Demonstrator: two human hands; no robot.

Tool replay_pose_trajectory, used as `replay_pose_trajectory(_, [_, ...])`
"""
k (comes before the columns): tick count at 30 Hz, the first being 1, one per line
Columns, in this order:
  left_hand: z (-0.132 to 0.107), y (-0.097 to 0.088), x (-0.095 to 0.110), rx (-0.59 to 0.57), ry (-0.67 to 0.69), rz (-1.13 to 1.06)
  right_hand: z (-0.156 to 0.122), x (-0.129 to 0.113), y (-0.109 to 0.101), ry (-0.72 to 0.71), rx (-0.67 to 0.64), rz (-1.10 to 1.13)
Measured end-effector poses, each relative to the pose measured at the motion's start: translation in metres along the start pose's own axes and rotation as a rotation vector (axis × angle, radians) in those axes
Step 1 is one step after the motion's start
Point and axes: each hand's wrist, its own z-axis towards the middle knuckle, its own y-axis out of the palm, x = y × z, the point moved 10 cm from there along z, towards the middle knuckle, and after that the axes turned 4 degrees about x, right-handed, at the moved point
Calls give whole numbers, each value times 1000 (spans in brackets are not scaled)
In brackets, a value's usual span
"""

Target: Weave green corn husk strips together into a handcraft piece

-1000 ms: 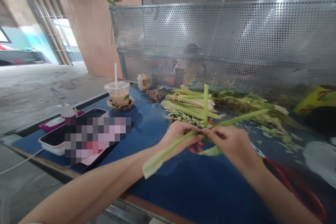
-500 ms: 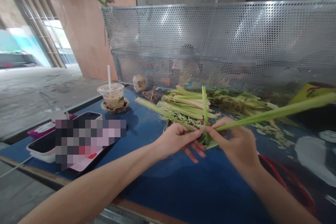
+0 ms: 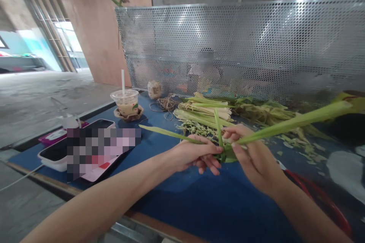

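Note:
My left hand (image 3: 196, 153) is closed, thumb and forefinger pinching green corn husk strips where they cross; its other fingers curl loosely below. From that crossing one narrow strip (image 3: 165, 132) runs out to the left and a short one (image 3: 218, 127) stands upward. A long, wider strip (image 3: 296, 124) reaches far to the right, passing through my right hand (image 3: 253, 161), whose fingers are bent about its near end. The right thumb tip is just beside the crossing. Part of the folded husk is hidden behind the fingers.
Behind my hands lie a husk stack (image 3: 203, 112), shredded leaf bits (image 3: 196, 128) and twine (image 3: 168, 103). Red-handled scissors (image 3: 316, 193) are at right. A drink cup (image 3: 125, 102), a white case (image 3: 54, 163) and a pink-screened device (image 3: 98, 171) stand left. A perforated metal screen (image 3: 236, 34) rises behind.
My right fingertips have come away from the crossing and spread a little. The upright strip now leans left, and the left strip lies flatter. The view has shifted slightly.

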Motion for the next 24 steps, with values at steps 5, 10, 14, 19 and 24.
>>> replay_pose_trajectory(5, [1, -2, -11, -8, -100, 64, -4, -15, 27, -112, -264, -68])
replay_pose_trajectory(10, [-3, 3, -7, -37, -108, 115, -1, -3, 11, 76, -104, 88])
replay_pose_trajectory(14, [-4, 5, -16, -78, -154, 281, 3, -19, 15, -55, -154, 88])
replay_pose_trajectory(19, [-6, 6, -19, -132, -99, 390, -1, -25, 38, -73, -385, 195])
replay_pose_trajectory(24, [-14, 17, -15, -237, -20, 390, -2, -23, 40, 14, -466, 371])
